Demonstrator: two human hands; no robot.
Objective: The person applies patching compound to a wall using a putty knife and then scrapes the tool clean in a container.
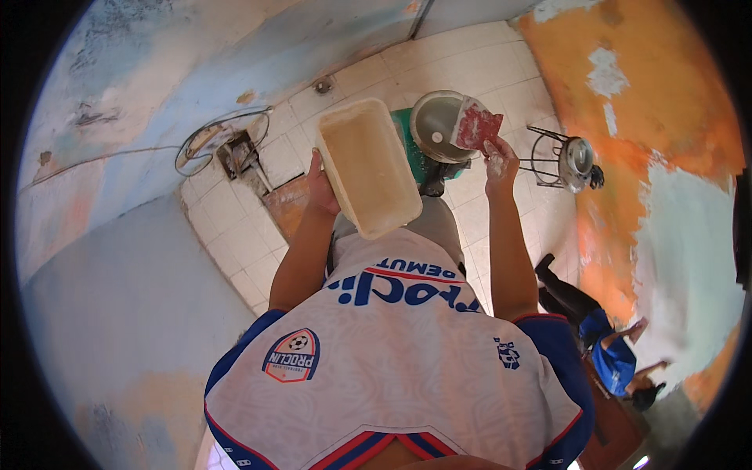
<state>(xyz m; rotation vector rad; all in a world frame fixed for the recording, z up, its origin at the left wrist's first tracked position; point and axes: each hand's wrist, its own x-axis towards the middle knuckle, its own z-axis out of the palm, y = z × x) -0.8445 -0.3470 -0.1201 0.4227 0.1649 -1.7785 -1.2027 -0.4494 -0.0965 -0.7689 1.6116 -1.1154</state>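
Observation:
My left hand (320, 185) grips the left side of a rectangular cream plastic tub (370, 168), thumb up along its edge. The tub is tilted and its inside looks coated with a pale residue. My right hand (500, 162), dusted with white, is closed on a flat red putty spreader (477, 128) with whitish smears along one edge. The spreader is over the right rim of a round grey bucket (429, 131). A small round pale spot shows inside the bucket. Something green (405, 125) lies beneath or behind the bucket, partly covered by the tub.
A dark metal-legged stand (544, 157) with a metal pot (579, 157) stands by the orange patched wall (658, 78). A looped cable (196, 150) and a floor opening (239, 157) are at the left. A person in blue (612, 360) is at the lower right.

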